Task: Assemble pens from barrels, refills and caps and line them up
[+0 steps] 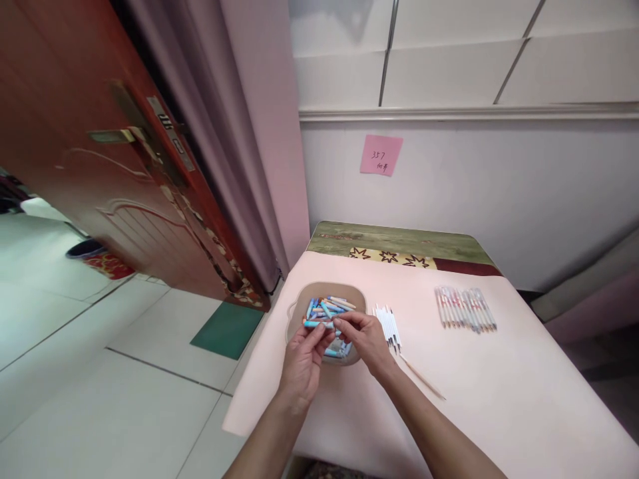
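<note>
A blue-wrapped crayon (313, 324) with an orange tip lies crosswise between my two hands, above a beige plastic basket (360, 301). My left hand (303, 359) pinches it from below between thumb and fingers. The fingertips of my right hand (366, 338) are closed at the crayon's right end; the exact grip there is partly hidden. Inside the basket several more crayons (341, 303), mostly blue with some pale orange ones, lie in a loose pile. My hands cover part of that pile.
Right of the basket, several thin white sticks with dark tips (387, 326) lie side by side, with a wooden pencil (423, 377) below them. Farther right is a row of clear pens (465, 309). A pale pink cover (519, 386) drapes the table; a wooden door (164, 166) stands at left.
</note>
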A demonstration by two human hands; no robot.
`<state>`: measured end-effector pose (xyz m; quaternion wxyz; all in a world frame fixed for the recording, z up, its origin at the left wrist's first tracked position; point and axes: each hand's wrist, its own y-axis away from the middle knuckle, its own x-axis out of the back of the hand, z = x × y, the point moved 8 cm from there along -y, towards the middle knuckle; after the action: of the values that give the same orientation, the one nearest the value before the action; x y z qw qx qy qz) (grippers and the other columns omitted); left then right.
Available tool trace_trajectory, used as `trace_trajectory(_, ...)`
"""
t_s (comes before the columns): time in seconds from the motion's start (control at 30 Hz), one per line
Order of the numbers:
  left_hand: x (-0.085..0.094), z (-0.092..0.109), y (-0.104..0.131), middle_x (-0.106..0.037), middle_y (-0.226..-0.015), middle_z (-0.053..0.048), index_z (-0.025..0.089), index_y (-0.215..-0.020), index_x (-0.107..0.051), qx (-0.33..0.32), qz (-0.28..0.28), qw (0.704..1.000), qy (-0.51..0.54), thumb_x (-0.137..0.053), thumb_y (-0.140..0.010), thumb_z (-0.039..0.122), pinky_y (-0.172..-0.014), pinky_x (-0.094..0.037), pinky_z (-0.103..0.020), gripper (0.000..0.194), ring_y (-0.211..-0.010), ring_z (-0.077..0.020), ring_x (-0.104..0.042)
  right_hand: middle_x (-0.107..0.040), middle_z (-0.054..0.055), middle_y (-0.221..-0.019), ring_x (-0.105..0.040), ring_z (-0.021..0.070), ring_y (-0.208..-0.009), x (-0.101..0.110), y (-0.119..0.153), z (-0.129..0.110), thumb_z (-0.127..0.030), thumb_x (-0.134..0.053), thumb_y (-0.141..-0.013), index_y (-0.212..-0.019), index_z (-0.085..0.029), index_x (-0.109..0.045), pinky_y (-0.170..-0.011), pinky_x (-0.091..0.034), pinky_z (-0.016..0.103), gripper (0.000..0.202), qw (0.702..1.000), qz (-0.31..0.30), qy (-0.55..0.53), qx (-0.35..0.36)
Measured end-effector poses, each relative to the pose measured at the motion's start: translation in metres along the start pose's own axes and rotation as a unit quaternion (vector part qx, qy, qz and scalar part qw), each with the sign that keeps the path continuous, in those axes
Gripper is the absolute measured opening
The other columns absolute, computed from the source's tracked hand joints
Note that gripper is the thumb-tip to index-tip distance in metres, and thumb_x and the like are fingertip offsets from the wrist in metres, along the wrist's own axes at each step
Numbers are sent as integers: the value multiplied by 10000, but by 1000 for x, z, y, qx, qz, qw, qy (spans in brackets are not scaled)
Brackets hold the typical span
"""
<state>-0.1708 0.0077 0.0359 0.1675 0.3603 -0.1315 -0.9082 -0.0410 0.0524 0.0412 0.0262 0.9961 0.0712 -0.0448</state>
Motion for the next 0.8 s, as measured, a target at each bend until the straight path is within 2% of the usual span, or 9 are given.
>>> trace_trajectory(0.2,-3,2,-1,-721,-796,-45,116,-875,-684,-16,-4,999,-30,-809,-636,154,-655,-573,-201,272,-647,-110,-666,-628,1,-565,-545,125,-526,1,4,4,-416,-725,-721,-811,-176,-763,-520,-447,238,259,999,-1,-29,-16)
trace_trajectory(0.33,-3,5,-1,-716,-758,-42,107,-850,-677,-30,5,999,-34,-811,-624,135,-647,-565,-190,264,-627,-106,-662,-631,1,-569,-534,125,-528,4,5,9,-439,-733,-706,-849,-178,-769,-533,-453,246,299,998,25,-52,-37)
trace_trajectory(0.6,2,1,-1,-717,-825,-59,111,-826,-670,-3,35,999,14,-680,-735,7,-709,-583,-200,139,-719,-127,-693,-639,4,-597,-527,118,-522,5,2,11,-469,-735,-686,-805,-164,-740,-512,-444,242,327,996,26,-77,-44)
trace_trajectory(0.7,8,2,-4,-714,-829,-56,115,-824,-661,-2,40,999,23,-627,-774,-11,-729,-586,-200,141,-741,-125,-697,-626,-4,-572,-550,133,-527,15,0,9,-449,-707,-711,-766,-168,-720,-513,-439,244,286,999,40,-3,-26)
trace_trajectory(0.8,14,8,-8,-712,-827,-63,111,-832,-650,-8,43,999,27,-595,-790,-26,-733,-589,-206,153,-757,-134,-702,-651,4,-597,-584,150,-564,21,-1,1,-376,-684,-735,-709,-185,-717,-542,-433,248,195,988,29,149,21)
